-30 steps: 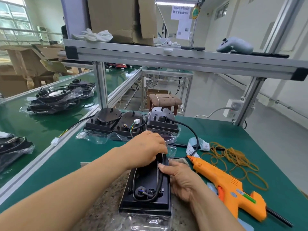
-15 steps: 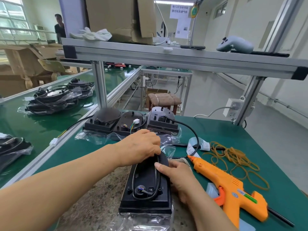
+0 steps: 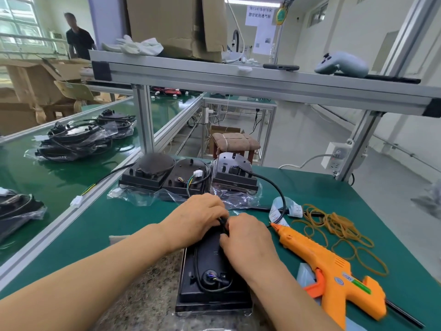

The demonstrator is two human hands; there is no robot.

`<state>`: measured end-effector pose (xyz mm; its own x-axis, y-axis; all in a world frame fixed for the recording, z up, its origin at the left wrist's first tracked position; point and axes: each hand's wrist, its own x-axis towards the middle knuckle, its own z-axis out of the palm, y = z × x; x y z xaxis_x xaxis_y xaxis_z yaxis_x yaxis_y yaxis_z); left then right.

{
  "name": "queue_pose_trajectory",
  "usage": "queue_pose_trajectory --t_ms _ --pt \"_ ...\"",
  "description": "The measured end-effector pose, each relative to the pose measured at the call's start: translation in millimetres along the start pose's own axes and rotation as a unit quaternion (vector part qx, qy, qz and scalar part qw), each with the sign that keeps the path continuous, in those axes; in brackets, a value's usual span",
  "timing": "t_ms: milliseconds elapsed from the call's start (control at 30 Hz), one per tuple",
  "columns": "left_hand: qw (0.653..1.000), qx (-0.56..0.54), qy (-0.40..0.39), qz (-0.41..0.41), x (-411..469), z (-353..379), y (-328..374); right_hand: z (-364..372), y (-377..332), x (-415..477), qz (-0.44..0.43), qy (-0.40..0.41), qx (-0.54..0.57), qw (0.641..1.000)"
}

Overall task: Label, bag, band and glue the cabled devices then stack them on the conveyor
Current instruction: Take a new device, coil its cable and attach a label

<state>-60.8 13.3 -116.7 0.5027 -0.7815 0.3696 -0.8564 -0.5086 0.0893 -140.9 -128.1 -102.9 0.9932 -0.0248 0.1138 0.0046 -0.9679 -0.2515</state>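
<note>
A seemingly springy black cable (image 3: 223, 225) is pinched by curled fingers of left hand (image 3: 195, 217) and right hand (image 3: 248, 238) atop a rigid device (image 3: 212, 258) (likely best gripped by its sides).

The counter (image 3: 334, 187) wears a matt green mat; the conveyor belt (image 3: 47, 177) beside it is the same green but glossier, catching reflections. A speckled, stone-like slab (image 3: 148, 297) lies under the device (image 3: 212, 295), whose black plastic shell is smooth with a dull sheen. Its cable (image 3: 196, 263) has smooth black sheathing. The bag (image 3: 210, 324) beneath is clear, crinkled film. The glue gun (image 3: 334, 278) is shiny orange plastic; the rubber bands (image 3: 346, 225) are matt tan. The frame (image 3: 238, 83) is brushed, ribbed aluminium, the box (image 3: 171, 22) plain brown cardboard, the gloves (image 3: 143, 46) white cloth.
</note>
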Motion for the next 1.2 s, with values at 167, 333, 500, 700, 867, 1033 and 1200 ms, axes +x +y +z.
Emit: queue_pose_trajectory --t_ms 167,333,500,700,867,1033,1200 --pt "0.958 -0.150 0.042 -0.242 -19 7 11 -3 -5 0 0.029 -0.039 0.021 0.999" --pt "0.931 -0.166 0.104 -0.307 -28 23 28 1 9 13 0.096 -0.078 0.225 0.967" --pt "0.934 -0.156 0.140 -0.288 -29 24 32 1 15 22 0.097 -0.115 0.328 0.933" --pt "0.957 -0.097 0.160 -0.223 -28 19 34 6 20 23 0.076 -0.118 0.412 0.900" --pt "0.963 -0.073 0.177 -0.189 -30 18 32 17 18 16 0.048 -0.053 0.369 0.927" --pt "0.959 -0.026 0.216 -0.182 -33 15 37 17 23 11 0.001 0.065 0.172 0.983" --pt "0.950 -0.074 0.168 -0.254 -33 17 38 1 35 13 -0.010 -0.016 0.143 0.990"
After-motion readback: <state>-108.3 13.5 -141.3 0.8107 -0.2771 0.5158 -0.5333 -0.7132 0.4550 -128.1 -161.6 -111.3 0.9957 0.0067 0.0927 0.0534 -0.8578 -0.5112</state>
